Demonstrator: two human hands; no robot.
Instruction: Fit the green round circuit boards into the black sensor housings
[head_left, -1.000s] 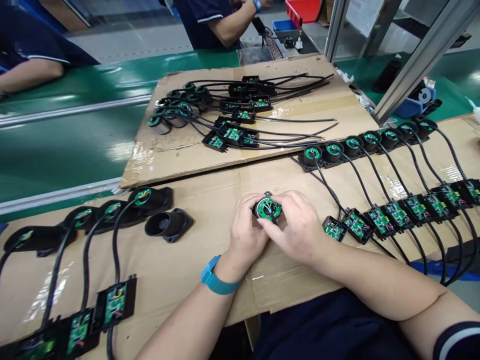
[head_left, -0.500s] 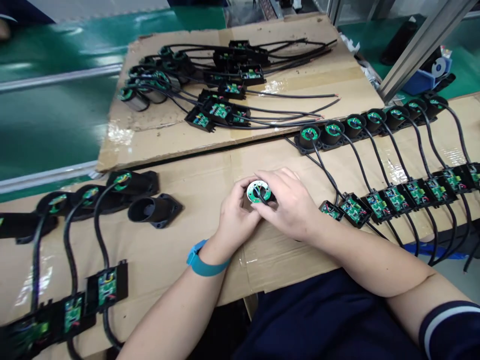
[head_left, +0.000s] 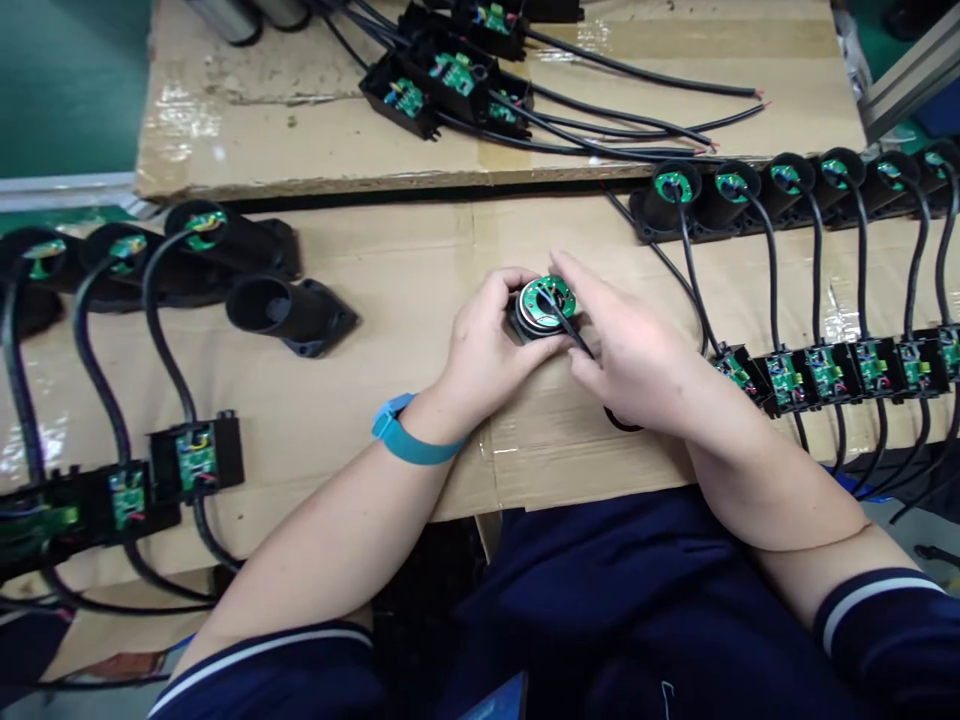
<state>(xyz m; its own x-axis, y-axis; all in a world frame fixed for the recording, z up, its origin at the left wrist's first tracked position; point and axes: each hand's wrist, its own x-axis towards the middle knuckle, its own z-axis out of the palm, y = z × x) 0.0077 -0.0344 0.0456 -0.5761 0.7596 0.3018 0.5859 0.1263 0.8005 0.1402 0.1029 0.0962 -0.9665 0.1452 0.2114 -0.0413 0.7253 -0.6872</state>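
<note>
Bright, whitish light spreads evenly over the cardboard (head_left: 360, 400) before me, flaring white on the glossy tape (head_left: 176, 110) and leaving soft shadows. My left hand (head_left: 487, 340) looks fairly sharp, my right (head_left: 637, 350) slightly soft; my dark shirt (head_left: 600, 600) loses detail, and the wide view stretches toward its edges

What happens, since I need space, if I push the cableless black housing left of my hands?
The black housing would likely stay stiff, judging by its moulded-looking walls. Its hollow barrel suggests lightness; the cornered flange should limit rolling.
</note>
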